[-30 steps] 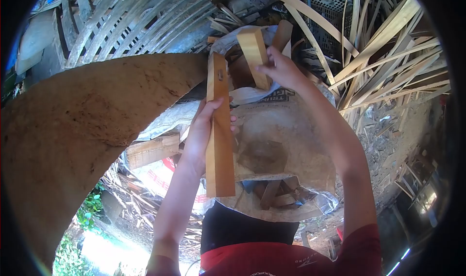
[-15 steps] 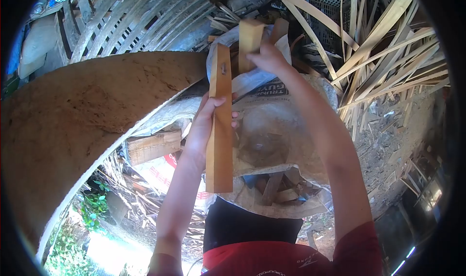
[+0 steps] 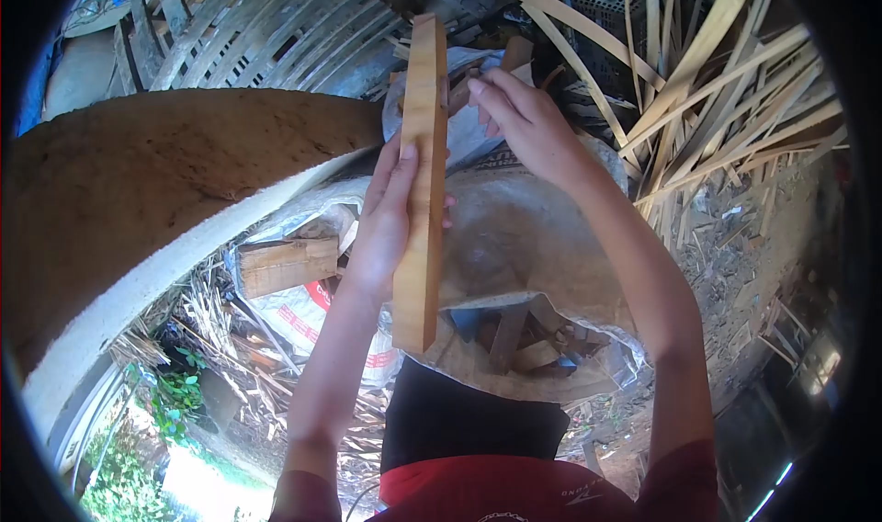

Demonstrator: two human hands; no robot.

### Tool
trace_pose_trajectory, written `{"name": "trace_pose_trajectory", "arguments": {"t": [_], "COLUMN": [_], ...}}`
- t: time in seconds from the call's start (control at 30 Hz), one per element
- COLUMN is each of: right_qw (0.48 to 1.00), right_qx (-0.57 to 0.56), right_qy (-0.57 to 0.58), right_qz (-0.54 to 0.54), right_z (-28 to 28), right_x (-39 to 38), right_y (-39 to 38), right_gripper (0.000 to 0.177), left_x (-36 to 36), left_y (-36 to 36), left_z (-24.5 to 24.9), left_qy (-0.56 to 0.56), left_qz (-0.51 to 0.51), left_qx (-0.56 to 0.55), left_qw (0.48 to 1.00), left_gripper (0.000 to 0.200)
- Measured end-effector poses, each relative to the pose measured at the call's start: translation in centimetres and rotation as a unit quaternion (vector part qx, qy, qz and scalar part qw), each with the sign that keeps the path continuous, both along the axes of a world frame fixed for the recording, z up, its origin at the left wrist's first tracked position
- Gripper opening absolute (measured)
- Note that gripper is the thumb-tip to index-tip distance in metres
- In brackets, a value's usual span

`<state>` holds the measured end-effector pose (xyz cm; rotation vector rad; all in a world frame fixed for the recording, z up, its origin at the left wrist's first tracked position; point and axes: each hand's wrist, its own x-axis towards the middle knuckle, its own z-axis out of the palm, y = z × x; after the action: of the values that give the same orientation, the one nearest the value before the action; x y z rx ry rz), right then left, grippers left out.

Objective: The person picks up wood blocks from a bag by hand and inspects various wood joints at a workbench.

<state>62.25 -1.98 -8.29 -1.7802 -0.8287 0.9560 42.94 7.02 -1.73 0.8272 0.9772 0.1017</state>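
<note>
A long, squared wooden bar (image 3: pixel 421 219) stands nearly upright in the view, gripped by my left hand (image 3: pixel 386 223). My left thumb lies along its near face, with fingertips wrapping around the right side. Close to the bar's upper right side is my right hand (image 3: pixel 533 127), its fingers curled in. Whatever those fingers hold, if anything, is too small or hidden to make out. Behind them is a white sack (image 3: pixel 478 145) with a brown piece of wood (image 3: pixel 517 53) sticking up from it.
An open sack of wood scraps (image 3: pixel 524 343) sits before my body. Left are a large curved brown slab (image 3: pixel 202 154) and a wood block (image 3: pixel 289 266) on another sack. Long wooden strips (image 3: pixel 735 108) fan out at right; a slatted grey frame (image 3: pixel 266 30) stands behind.
The long bar has risen and turned slightly in my left hand. The short wooden block that my right hand held is no longer visible there; that hand has moved slightly lower.
</note>
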Motion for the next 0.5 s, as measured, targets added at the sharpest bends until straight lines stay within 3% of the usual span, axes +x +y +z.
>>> {"name": "trace_pose_trajectory", "arguments": {"t": [0.2,0.33,0.43,0.5], "right_qw": [0.987,0.962,0.949,0.936], "right_qx": [0.045,0.106,0.086,0.116], "right_qy": [0.010,-0.012,0.015,0.038], "right_qz": [-0.156,-0.253,-0.304,-0.330], "right_z": [6.4,9.6,12.5,14.1], "right_x": [-2.6,-3.1,-3.7,-4.3], "right_y": [-2.4,-5.8,-9.2,-11.7], "right_gripper": [0.041,0.040,0.040,0.039], "left_x": [1.3,1.8,2.4,2.3], "left_y": [-3.3,-7.2,-10.5,-12.9], "left_z": [4.0,5.2,7.1,9.4], "left_qy": [-0.055,-0.126,-0.183,-0.195], "left_qz": [-0.118,-0.141,-0.160,-0.176], "left_qx": [0.160,0.261,0.334,0.278], "left_qw": [0.978,0.947,0.911,0.924], "left_gripper": [0.056,0.057,0.059,0.062]}}
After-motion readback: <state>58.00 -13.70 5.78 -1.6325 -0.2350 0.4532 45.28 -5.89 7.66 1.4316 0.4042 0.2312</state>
